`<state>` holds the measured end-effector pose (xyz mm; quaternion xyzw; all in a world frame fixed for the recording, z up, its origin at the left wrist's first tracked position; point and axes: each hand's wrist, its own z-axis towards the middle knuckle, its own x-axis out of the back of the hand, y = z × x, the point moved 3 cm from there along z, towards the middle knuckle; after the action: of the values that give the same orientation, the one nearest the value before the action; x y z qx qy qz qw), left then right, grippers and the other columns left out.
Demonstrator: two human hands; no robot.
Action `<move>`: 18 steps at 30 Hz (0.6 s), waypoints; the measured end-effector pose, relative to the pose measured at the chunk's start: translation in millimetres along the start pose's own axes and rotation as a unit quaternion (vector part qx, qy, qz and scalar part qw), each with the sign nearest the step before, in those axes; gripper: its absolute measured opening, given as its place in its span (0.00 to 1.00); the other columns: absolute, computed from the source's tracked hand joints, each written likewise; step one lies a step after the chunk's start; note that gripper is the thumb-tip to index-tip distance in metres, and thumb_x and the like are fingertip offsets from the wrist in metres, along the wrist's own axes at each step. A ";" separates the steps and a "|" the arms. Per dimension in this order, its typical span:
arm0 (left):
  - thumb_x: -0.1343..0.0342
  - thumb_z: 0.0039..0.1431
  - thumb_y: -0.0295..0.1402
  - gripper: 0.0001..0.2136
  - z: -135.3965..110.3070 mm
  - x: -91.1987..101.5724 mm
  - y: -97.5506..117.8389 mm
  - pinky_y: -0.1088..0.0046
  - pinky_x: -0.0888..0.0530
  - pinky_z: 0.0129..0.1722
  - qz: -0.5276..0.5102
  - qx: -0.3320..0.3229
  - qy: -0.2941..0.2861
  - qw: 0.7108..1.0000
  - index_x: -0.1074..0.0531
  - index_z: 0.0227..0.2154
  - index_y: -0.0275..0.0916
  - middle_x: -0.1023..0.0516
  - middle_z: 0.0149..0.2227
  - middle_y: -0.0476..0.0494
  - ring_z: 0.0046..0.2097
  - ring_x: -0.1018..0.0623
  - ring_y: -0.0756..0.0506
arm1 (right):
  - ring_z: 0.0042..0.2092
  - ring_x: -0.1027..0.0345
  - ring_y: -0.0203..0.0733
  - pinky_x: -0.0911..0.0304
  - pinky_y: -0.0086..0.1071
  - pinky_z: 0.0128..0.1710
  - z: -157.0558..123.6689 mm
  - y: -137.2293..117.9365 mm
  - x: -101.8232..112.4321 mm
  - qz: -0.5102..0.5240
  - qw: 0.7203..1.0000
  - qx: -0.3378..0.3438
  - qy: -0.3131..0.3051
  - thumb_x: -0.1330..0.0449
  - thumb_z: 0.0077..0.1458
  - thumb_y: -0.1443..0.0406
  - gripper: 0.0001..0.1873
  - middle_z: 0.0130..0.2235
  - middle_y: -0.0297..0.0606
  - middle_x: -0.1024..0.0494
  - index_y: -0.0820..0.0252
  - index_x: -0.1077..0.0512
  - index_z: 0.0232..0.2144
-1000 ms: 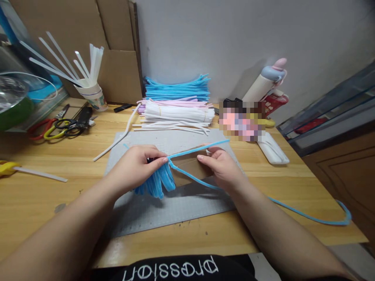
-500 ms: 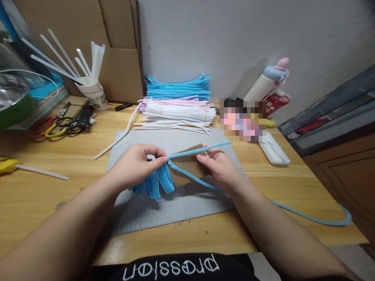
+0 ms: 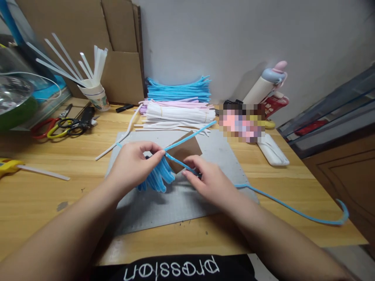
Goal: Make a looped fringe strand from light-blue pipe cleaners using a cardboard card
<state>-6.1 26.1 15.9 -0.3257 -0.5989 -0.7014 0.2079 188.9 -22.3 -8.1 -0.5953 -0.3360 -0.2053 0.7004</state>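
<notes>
My left hand (image 3: 135,160) pinches a blue pipe cleaner (image 3: 202,130) where it meets a cardboard piece (image 3: 187,150); its free end slants up to the right. Below those fingers, blue pipe cleaner loops (image 3: 159,177) hang in a row around the cardboard's left part. My right hand (image 3: 209,177) is closed on a second blue strand (image 3: 177,160), which runs from the left fingertips into its grip. Past the right wrist a long blue length (image 3: 287,208) trails over the table and curls at its end. The palm hides part of the loops.
A grey cutting mat (image 3: 181,210) lies beneath my hands on the wooden table (image 3: 263,238). Bundled pipe cleaners (image 3: 178,91) rest against the wall. To the left are scissors (image 3: 55,127), a cup of white sticks (image 3: 98,97) and a yellow glue gun (image 3: 8,166). A bottle (image 3: 260,86) and tissue pack (image 3: 272,150) sit right.
My right hand has left the cardboard's right edge, moving down and left onto the lower blue strand. The cardboard and the upper strand's free end tilt more steeply upward.
</notes>
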 end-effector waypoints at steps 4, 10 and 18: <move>0.47 0.56 0.38 0.10 -10.0 -8.4 15.4 0.68 0.32 0.39 0.071 -0.116 0.020 0.991 0.24 0.27 0.41 0.21 0.29 0.49 0.33 0.25 0.45 | 0.37 0.31 0.40 0.40 0.32 0.36 0.1 -11.3 -14.9 0.024 0.996 0.067 0.058 0.47 0.60 0.62 0.09 0.38 0.39 0.24 0.57 0.33 0.42; 0.47 0.57 0.36 0.08 -17.1 -15.8 20.4 0.66 0.34 0.42 0.082 -0.144 0.032 0.986 0.26 0.27 0.41 0.21 0.28 0.49 0.33 0.26 0.46 | 0.31 0.33 0.38 0.41 0.32 0.32 -0.4 -11.0 -21.5 -0.019 0.991 0.109 0.081 0.50 0.62 0.62 0.11 0.29 0.37 0.26 0.57 0.33 0.29; 0.46 0.57 0.37 0.08 -14.9 -16.1 14.8 0.66 0.34 0.42 0.058 -0.122 0.044 0.990 0.25 0.27 0.41 0.21 0.28 0.50 0.33 0.26 0.46 | 0.27 0.37 0.34 0.43 0.30 0.27 -0.1 -11.2 -20.3 0.119 0.989 0.041 0.079 0.47 0.59 0.63 0.08 0.26 0.33 0.29 0.57 0.33 0.29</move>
<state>12.2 7.1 13.9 -0.3514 -0.4791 -0.7698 0.2331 167.2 -27.0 -14.9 -0.5833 -0.2146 -0.1529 0.7683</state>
